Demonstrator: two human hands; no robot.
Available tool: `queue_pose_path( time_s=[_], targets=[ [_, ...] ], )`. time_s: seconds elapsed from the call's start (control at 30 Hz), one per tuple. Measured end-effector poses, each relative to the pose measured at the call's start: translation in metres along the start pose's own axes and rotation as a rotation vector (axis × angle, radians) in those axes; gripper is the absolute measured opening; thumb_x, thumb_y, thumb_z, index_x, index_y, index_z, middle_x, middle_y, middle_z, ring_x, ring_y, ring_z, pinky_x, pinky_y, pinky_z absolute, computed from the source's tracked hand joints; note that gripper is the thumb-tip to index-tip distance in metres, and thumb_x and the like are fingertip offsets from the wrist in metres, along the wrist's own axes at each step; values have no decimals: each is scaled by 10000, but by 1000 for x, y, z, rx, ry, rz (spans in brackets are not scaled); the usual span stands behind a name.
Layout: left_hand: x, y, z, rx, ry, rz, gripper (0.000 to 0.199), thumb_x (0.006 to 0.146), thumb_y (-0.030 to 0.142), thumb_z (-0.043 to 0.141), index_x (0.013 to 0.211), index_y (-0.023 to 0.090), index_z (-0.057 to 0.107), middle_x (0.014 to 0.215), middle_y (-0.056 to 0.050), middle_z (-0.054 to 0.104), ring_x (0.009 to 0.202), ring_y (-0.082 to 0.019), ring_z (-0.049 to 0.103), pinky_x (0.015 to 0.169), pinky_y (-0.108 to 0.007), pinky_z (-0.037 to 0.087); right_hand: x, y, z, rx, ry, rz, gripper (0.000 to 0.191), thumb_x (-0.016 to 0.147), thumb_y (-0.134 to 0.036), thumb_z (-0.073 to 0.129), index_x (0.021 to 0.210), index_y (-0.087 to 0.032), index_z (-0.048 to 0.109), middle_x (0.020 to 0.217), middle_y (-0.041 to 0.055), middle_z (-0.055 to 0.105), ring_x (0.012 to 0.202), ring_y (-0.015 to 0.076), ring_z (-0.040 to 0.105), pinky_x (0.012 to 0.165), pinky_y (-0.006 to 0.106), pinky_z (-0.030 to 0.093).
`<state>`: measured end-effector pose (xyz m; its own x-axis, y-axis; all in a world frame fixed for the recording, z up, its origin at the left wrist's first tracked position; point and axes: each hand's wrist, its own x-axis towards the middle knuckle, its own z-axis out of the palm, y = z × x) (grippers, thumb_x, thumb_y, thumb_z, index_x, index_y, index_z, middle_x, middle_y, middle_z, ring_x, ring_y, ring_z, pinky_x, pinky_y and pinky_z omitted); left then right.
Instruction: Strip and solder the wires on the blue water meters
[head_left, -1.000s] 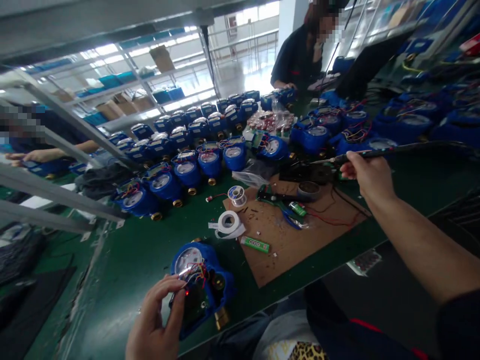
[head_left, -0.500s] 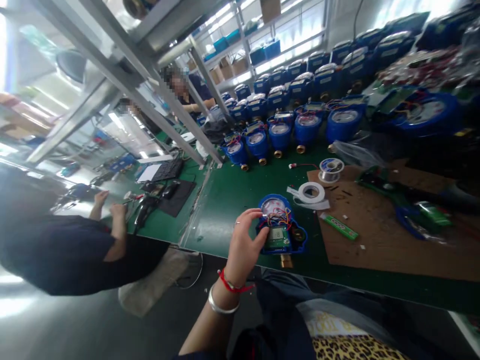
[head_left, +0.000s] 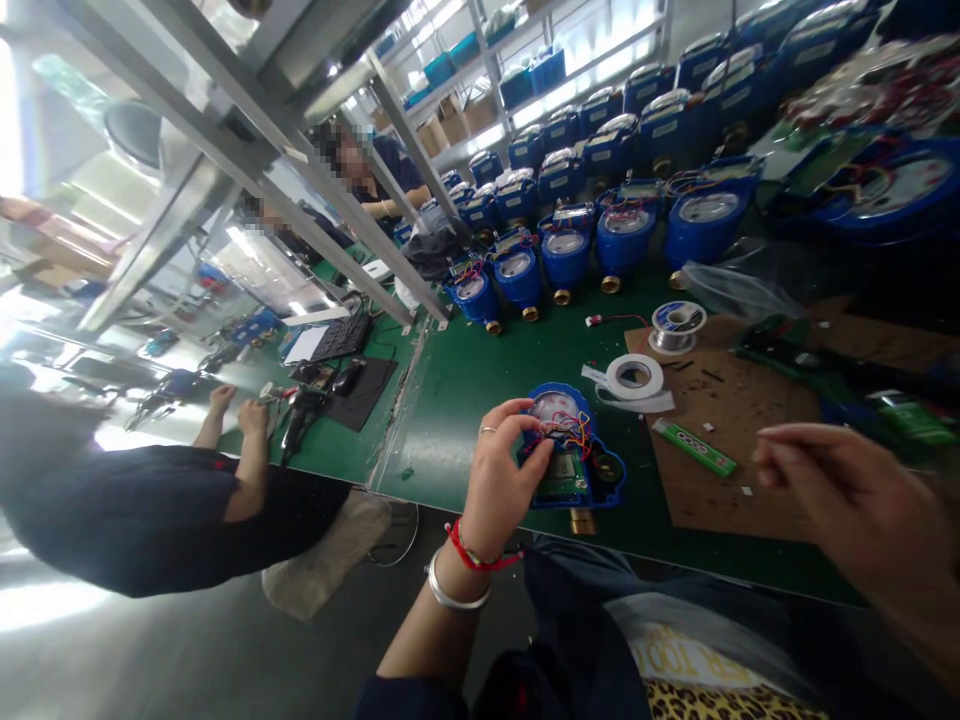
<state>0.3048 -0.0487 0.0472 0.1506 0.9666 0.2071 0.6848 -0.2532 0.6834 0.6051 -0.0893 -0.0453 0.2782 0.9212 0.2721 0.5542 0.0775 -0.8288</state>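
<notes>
Left fingers on blue meter | grip unclear | right fingers together | above cardboard

A green table crosses the frame, bearing rows of blue meters upper right, an open meter below centre, cardboard lower right, a black mat left

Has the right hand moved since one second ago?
Yes: judged against the brown board, the right hand has come left, from beyond the board's right edge to its near side.
</notes>
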Motion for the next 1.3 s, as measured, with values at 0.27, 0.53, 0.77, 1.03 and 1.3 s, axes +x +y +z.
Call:
queue_pose_path(
  time_s=[0.27,0.53,0.77,1.03,1.3],
  targets=[
    [3,4,-1,8,-53,-9,51,861,155,603,879,194,631,1269,-72,580,1194,-235,523,1018,-433,407,-12,4,21,70,-160,-70,228,884,-426,550,1015,-263,641,804,-8,693,673,141,677,609,241,551],
    [15,14,-10,36,-93,109,36,871,156,592,864,188,608,1101,-63,642,1087,-212,557,970,-379,421,-11,0,16,66,-88,10,219,891,-420,540,988,-255,646,767,-17,684,677,130,674,609,224,526],
    [24,28,-23,109,-324,-7,112,929,262,511,953,202,602,826,-12,640,715,-136,556,671,-260,416,-9,-1,13,68,-61,57,218,886,-427,544,983,-263,649,769,-22,680,685,136,671,613,236,520],
    [25,20,-16,-376,-384,-281,139,912,321,531,925,183,528,652,50,488,513,-61,412,495,-194,315,-8,-2,15,101,-71,59,217,885,-421,549,978,-255,653,773,-12,670,672,132,664,593,224,530],
    [32,20,-10,-527,-351,-403,290,792,382,689,838,179,488,599,77,440,448,-28,329,404,-162,214,-8,0,15,78,-73,68,215,885,-420,552,992,-263,652,779,-20,681,691,131,672,608,222,527]
  ],
)
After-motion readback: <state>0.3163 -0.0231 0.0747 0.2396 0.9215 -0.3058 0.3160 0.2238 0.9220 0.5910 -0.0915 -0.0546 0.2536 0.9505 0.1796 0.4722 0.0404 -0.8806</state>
